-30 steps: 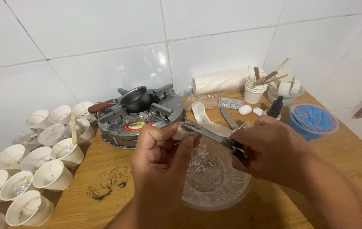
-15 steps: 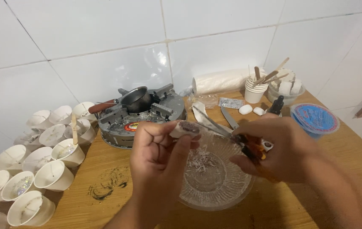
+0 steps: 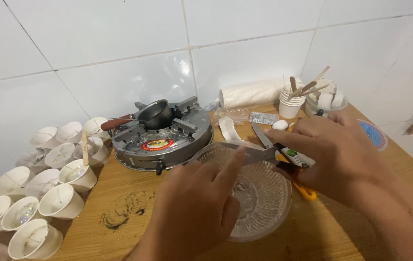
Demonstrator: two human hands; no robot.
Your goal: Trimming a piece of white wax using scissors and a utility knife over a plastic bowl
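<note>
Now right hand (image 3: 341,154) grips scissors (image 3: 264,152) by the handles, blades open over the glass bowl (image 3: 259,193) — left hand (image 3: 196,208) fingers pinched near the blade, what they hold unclear. Stove (image 3: 163,137) with small pot behind, paper cups (image 3: 47,193) left. Since earlier, hands sit lower and closer to the camera.
</note>
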